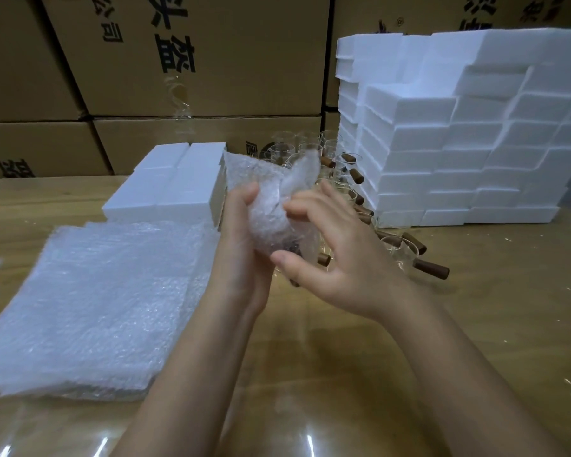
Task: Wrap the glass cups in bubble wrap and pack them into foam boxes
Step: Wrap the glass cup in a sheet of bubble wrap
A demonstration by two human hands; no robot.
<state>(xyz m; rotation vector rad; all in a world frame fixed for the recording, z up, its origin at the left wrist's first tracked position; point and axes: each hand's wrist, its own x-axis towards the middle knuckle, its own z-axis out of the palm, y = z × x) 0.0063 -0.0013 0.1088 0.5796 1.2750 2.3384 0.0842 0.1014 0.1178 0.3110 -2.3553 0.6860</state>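
1. My left hand [241, 235] grips a crumpled, clear bubble-wrap bundle [267, 199] from its left side; the thumb is curled over the front of it and the other fingers are hidden behind.
2. My right hand [337, 258] is mostly open, fingers spread and fairly straight; the index finger lies against the right side of the bubble-wrap bundle and the thumb touches its lower end; it closes round nothing.
3. The bubble-wrap bundle is held up above the pale wooden table [475, 308], touching nothing but my hands; something dark shows through the wrap near the bottom, but I cannot make out the cup inside.
4. The bare clear glass cups [402, 249] with brown wooden stub handles stand crowded on the table behind my hands, running from near my right hand back toward the wall of boxes.
5. A flat pile of clear bubble-wrap sheets [96, 291] lies on the table to my left, just beside my left forearm.
6. Two white rectangular foam boxes [175, 183] sit side by side, closed, beyond the sheets; a tall, stepped white foam stack [459, 136] rises on the right, just beside the cups.
7. Brown cardboard cartons [211, 61] with black printed characters are piled along the back.
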